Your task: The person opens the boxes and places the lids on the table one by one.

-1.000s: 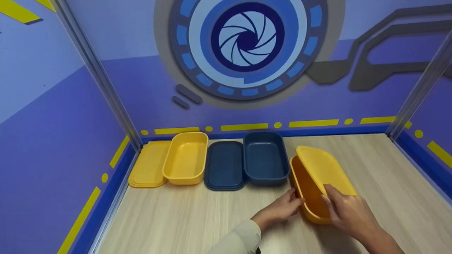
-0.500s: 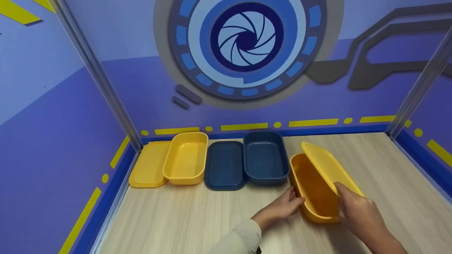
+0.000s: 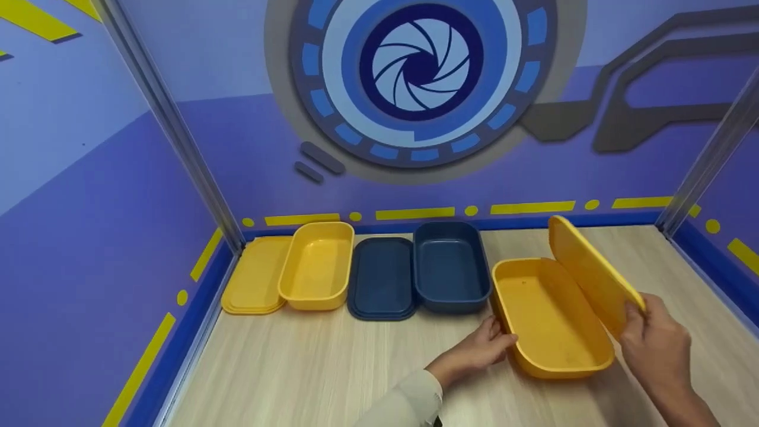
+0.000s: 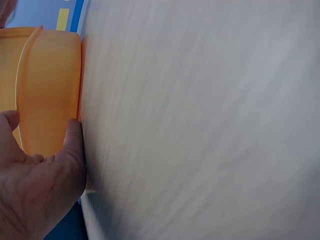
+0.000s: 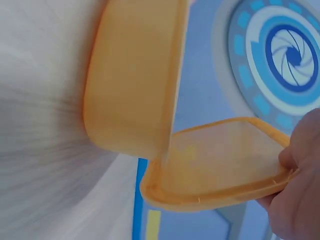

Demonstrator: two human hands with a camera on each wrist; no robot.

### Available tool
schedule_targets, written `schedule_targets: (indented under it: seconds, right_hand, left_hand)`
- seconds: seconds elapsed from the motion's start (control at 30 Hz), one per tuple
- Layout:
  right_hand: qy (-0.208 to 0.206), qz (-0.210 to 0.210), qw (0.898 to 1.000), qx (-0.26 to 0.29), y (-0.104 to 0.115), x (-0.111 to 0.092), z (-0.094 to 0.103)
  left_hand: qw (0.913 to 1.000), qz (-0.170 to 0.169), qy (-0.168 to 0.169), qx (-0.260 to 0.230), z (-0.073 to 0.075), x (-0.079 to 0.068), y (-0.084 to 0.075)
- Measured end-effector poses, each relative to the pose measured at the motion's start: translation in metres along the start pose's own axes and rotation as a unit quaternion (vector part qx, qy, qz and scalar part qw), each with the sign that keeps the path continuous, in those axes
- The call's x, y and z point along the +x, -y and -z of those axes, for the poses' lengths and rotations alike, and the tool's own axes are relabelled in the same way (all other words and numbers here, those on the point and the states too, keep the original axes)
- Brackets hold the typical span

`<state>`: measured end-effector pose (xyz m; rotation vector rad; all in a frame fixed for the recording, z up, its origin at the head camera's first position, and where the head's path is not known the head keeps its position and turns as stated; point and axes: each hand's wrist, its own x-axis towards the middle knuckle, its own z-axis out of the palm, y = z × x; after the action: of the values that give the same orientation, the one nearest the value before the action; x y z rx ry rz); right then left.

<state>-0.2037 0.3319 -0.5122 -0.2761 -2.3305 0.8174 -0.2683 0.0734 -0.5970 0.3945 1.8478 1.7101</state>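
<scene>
On the right of the table, a deep yellow food container [image 3: 551, 314] stands uncovered, its inside bare. My left hand [image 3: 477, 351] holds it by the near left side; the left wrist view shows the thumb [image 4: 9, 121] at the rim and a finger low on the outer wall. My right hand [image 3: 658, 344] pinches the yellow lid [image 3: 593, 267] by its near edge, thumb on one face and fingers on the other. Steeply tilted, the lid stands along the container's right side, and its lower edge overlaps the rim in the right wrist view.
Along the back stand a dark blue container [image 3: 452, 267] beside its dark blue lid [image 3: 382, 279], then a lighter yellow container [image 3: 318, 267] partly over another yellow lid [image 3: 255, 279]. Printed blue panels [image 3: 415, 196] with metal corner posts [image 3: 172, 130] enclose the wooden table [image 3: 320, 367].
My right hand has swung the lid up and to the right, off the container's top, uncovering its inside. The left hand has stayed at the container's left side.
</scene>
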Motion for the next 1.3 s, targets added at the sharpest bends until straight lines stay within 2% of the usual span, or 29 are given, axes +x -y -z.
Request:
schedule_targets:
  seconds: [0.13,0.33,0.43,0.57,0.67,0.8,0.93,1.03,1.13,1.3]
  right_hand:
    - [0.034,-0.119,0.992,0.018,-0.013,0.013,0.008]
    - [0.067,-0.232,0.969,0.059,-0.045,0.033,0.008]
    - [0.084,-0.271,0.957,0.064,-0.064,0.04,0.007]
    - [0.098,-0.274,0.956,0.03,-0.085,0.044,0.001]
    - [0.128,-0.272,0.954,0.012,-0.099,0.047,-0.004]
    - [0.181,-0.303,0.936,0.018,-0.114,0.05,-0.01]
    - [0.225,-0.33,0.917,-0.014,-0.124,0.051,-0.012]
    - [0.244,-0.327,0.912,-0.044,-0.127,0.052,-0.012]
    - [0.249,-0.325,0.911,-0.058,-0.128,0.053,-0.013]
    - [0.257,-0.336,0.902,-0.084,-0.132,0.055,-0.015]
  left_hand:
    - [1.0,0.003,-0.004,0.003,-0.001,0.001,0.0]
    - [0.9996,0.015,-0.019,0.011,-0.002,0.001,0.001]
    - [0.9998,0.014,-0.015,0.007,-0.002,0.001,0.001]
    - [0.9999,0.012,-0.006,0.006,-0.002,0.002,0.001]
    - [0.9999,0.009,-0.003,0.006,-0.001,0.002,0.001]
    - [0.9999,0.011,-0.006,-0.001,0.0,0.001,0.001]
    - [0.9997,0.016,-0.018,0.003,-0.001,0.0,0.003]
    - [0.9997,0.011,-0.02,0.011,-0.001,-0.001,0.003]
    - [0.9998,0.004,-0.018,0.009,-0.001,0.0,0.002]
    - [0.9999,0.0,-0.013,0.003,-0.002,0.0,0.002]
